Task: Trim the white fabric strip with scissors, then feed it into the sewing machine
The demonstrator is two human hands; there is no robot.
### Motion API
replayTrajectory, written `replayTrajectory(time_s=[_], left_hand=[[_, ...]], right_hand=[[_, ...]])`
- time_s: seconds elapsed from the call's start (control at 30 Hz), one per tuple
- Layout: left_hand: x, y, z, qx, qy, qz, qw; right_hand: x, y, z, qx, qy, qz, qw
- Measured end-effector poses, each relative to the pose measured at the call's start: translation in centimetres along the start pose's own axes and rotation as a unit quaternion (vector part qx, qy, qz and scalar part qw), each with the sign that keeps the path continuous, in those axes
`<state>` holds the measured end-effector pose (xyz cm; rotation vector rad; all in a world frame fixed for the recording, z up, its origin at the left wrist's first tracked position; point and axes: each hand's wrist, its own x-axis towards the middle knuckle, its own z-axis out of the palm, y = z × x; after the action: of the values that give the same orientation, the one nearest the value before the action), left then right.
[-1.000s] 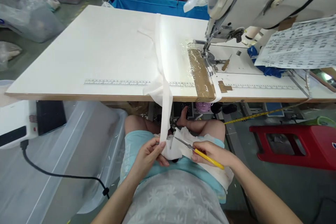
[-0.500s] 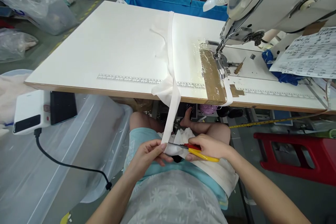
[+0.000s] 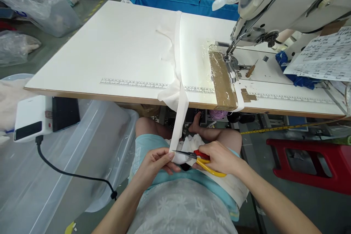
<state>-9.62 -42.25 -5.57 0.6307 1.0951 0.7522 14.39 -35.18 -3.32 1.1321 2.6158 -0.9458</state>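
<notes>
My left hand (image 3: 157, 161) pinches the lower end of a white fabric strip (image 3: 178, 120), which runs down from the table over its front edge to my lap. Scissors (image 3: 206, 165) with red and yellow handles are gripped in my right hand (image 3: 218, 156). Their blades point left and lie at the strip, just beside my left fingertips. Below the blades, more white cloth (image 3: 238, 182) is bunched across my lap, partly hidden by my hands.
A white sewing table (image 3: 131, 51) spans the front, with a sewing machine (image 3: 276, 3) at its right. A clear plastic bin (image 3: 90, 146) holding a white device (image 3: 34, 117) stands left. To the right is a red stool (image 3: 307, 146). An awl (image 3: 251, 69) lies near the needle.
The scissors' handles have spread slightly and the yellow one has dropped lower. The blades are more visible at the strip. My left hand keeps its pinch nearly in place.
</notes>
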Motion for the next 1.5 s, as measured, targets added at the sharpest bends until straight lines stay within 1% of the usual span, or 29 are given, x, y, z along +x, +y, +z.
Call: replayTrajectory(time_s=[0.13,0.3,0.4,0.43,0.47,0.5,0.53,0.57,0.6,0.67,0.7,0.73,0.77,0.8,0.87,0.9,0.97,1.03,1.1,1.13,1.17,1.23,1.27,1.3,1.33,1.37,1.4,1.47,1.5], left_hand=[[0.0,-0.1,0.1,-0.006,-0.002,-0.002,1.0],[0.0,0.0,0.4,-0.002,0.003,-0.005,1.0],[-0.1,0.1,-0.2,0.056,0.003,-0.007,0.998],[-0.1,0.2,-0.6,0.095,0.021,0.009,0.995],[0.1,0.4,-1.0,0.144,0.056,0.037,0.987],[0.4,0.6,-1.5,0.199,0.106,0.075,0.971],[0.8,0.9,-1.9,0.253,0.161,0.119,0.947],[1.5,1.3,-2.1,0.298,0.211,0.167,0.916],[2.3,1.8,-2.3,0.334,0.249,0.214,0.884],[4.1,2.9,-2.1,0.374,0.281,0.301,0.831],[5.0,3.4,-1.8,0.381,0.281,0.335,0.815],[5.9,3.8,-1.5,0.38,0.273,0.354,0.81],[6.5,4.0,-1.2,0.371,0.262,0.35,0.819],[7.0,3.9,-1.0,0.355,0.251,0.326,0.84],[7.3,2.9,-1.3,0.318,0.24,0.251,0.882],[7.3,1.9,-1.7,0.305,0.245,0.214,0.895],[6.6,-0.4,-2.8,0.304,0.266,0.163,0.9],[5.5,-2.8,-3.6,0.314,0.28,0.134,0.897],[3.9,-4.3,-3.2,0.32,0.279,0.114,0.898],[3.0,-4.5,-2.5,0.315,0.253,0.106,0.909],[2.2,-4.4,-1.6,0.298,0.203,0.096,0.928],[0.8,-3.3,0.4,0.233,0.059,0.072,0.968],[0.4,-2.5,1.3,0.2,-0.009,0.062,0.978],[0.2,-1.7,2.1,0.184,-0.055,0.058,0.98],[0.1,-0.8,2.7,0.196,-0.069,0.065,0.976],[0.1,-0.1,3.2,0.232,-0.062,0.085,0.967],[0.3,0.5,3.5,0.281,-0.039,0.116,0.952],[0.7,1.4,3.7,0.37,0.019,0.19,0.909],[0.8,1.7,3.7,0.392,0.043,0.22,0.892]], right_hand=[[0.4,-0.5,-0.2,-0.038,0.003,-0.004,0.999],[1.1,-0.8,0.1,-0.037,0.016,-0.005,0.999],[0.8,-0.3,0.8,-0.029,0.034,0.001,0.999],[0.5,0.0,1.1,-0.021,0.042,0.005,0.999],[0.1,0.2,1.4,-0.01,0.05,0.008,0.999],[-0.3,0.4,1.6,0.006,0.059,0.012,0.998],[-0.7,0.5,1.8,0.026,0.068,0.014,0.997],[-1.1,0.5,2.0,0.048,0.077,0.015,0.996],[-1.4,0.5,2.2,0.07,0.085,0.015,0.994],[-1.9,0.3,2.4,0.107,0.096,0.013,0.99],[-2.1,0.1,2.4,0.121,0.099,0.014,0.988],[-2.3,0.0,2.4,0.133,0.103,0.018,0.986],[-2.5,-0.1,2.3,0.141,0.109,0.024,0.984],[-2.8,-0.1,2.2,0.147,0.116,0.033,0.982],[-3.6,0.2,2.1,0.158,0.131,0.053,0.977],[-4.0,0.5,2.1,0.167,0.137,0.064,0.974],[-5.1,1.3,2.2,0.198,0.143,0.085,0.966],[-6.0,2.1,2.5,0.234,0.142,0.1,0.956],[-6.5,2.7,2.8,0.262,0.139,0.107,0.949],[-6.5,2.9,2.9,0.273,0.138,0.106,0.946],[-6.5,2.9,3.0,0.282,0.137,0.104,0.944],[-6.3,2.8,3.2,0.297,0.13,0.103,0.94],[-6.1,2.6,3.2,0.301,0.124,0.102,0.94],[-6.0,2.4,3.2,0.302,0.115,0.101,0.941],[-5.9,2.1,3.1,0.302,0.106,0.101,0.942],[-5.8,1.9,3.1,0.301,0.096,0.098,0.944],[-5.8,1.7,3.1,0.301,0.086,0.095,0.945],[-5.8,1.5,3.1,0.301,0.066,0.093,0.947],[-5.9,1.5,3.1,0.303,0.058,0.093,0.947]])
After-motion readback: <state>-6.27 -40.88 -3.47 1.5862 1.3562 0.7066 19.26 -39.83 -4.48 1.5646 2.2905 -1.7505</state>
